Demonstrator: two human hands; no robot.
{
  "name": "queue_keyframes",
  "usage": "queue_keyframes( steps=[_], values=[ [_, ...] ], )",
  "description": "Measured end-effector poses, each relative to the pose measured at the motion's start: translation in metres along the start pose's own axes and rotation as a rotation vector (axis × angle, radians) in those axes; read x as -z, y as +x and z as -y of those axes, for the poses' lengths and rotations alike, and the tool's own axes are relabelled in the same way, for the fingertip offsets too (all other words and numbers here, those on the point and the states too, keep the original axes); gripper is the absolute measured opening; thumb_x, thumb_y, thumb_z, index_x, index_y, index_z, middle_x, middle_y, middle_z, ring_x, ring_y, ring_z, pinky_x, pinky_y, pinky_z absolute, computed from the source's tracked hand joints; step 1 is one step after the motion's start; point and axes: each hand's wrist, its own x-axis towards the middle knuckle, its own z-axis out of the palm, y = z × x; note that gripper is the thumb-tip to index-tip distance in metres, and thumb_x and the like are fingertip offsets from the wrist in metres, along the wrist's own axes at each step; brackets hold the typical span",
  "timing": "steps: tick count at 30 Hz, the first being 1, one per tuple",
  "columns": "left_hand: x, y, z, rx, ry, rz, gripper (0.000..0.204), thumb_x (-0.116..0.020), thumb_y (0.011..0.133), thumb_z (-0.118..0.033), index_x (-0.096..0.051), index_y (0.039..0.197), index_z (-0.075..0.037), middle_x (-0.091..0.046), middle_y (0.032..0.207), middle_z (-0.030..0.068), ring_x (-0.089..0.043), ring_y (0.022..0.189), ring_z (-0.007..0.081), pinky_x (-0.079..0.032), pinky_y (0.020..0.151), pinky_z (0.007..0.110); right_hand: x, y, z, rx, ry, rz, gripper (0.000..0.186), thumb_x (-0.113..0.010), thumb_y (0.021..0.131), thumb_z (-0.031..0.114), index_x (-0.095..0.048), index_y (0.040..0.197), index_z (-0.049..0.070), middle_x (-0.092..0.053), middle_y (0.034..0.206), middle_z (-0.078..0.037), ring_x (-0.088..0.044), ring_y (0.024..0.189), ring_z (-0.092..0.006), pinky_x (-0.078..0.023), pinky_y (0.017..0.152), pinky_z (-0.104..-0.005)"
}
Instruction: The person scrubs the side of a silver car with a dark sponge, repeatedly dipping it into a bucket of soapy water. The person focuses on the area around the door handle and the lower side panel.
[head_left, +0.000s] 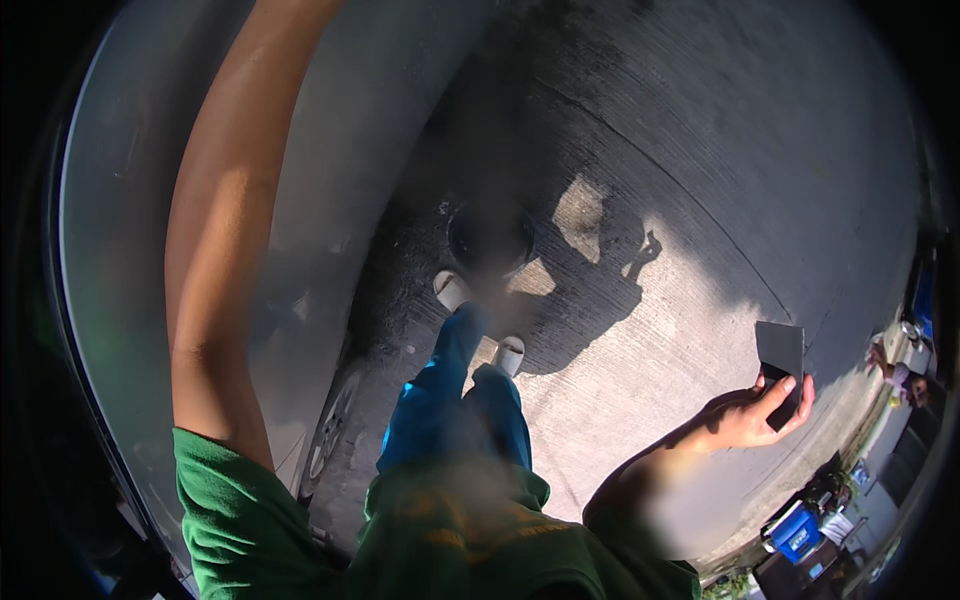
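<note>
My left arm (pixel 225 220) reaches up along the side of a grey car (pixel 330 170), and its hand is beyond the top edge of the picture. Out to the right, my right hand (pixel 752 416) is closed around a dark, flat rectangular object (pixel 781 350). The thumb and fingers grip its lower end, and its grey upper part sticks out above them. I cannot tell exactly what kind of thing it is. A dark round bucket (pixel 490 240) stands on the ground just ahead of my feet, partly blurred.
A car wheel (pixel 328 435) shows low on the left. The concrete ground (pixel 660 350) has dark, wet-looking patches and a long crack. My light-coloured shoes (pixel 452 290) are beside the bucket. Far right are a blue container (pixel 796 533), plants and another person (pixel 897 378).
</note>
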Motion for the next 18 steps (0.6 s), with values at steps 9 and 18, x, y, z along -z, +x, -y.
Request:
queue_keyframes(
  steps=[9,18],
  values=[
    [0.083,-0.401,-0.148,0.363,-0.192,0.816,0.048,-0.07,0.072,0.004,-0.07,0.112,-0.023,-0.054,0.134,0.006,-0.055,0.122,0.0306,-0.05,0.097,0.046,-0.059,-0.367,-0.259,-0.602,-0.266,1.071,0.091,-0.074,0.091,0.015,-0.02,0.164,0.013,-0.041,0.156,-0.029,-0.043,0.145,-0.0386,-0.038,0.117,-0.0449],
    [0.509,-0.987,-0.467,1.614,0.171,1.074,0.072,-0.08,0.067,-0.022,-0.062,0.136,-0.013,-0.059,0.129,0.0189,-0.058,0.125,0.0398,-0.053,0.102,0.045,0.325,-0.472,-0.212,-0.895,-0.109,1.75,0.056,-0.073,0.095,0.025,-0.054,0.145,0.008,-0.068,0.125,-0.012,-0.064,0.11,-0.0174,-0.053,0.092,-0.0335]
  ],
)
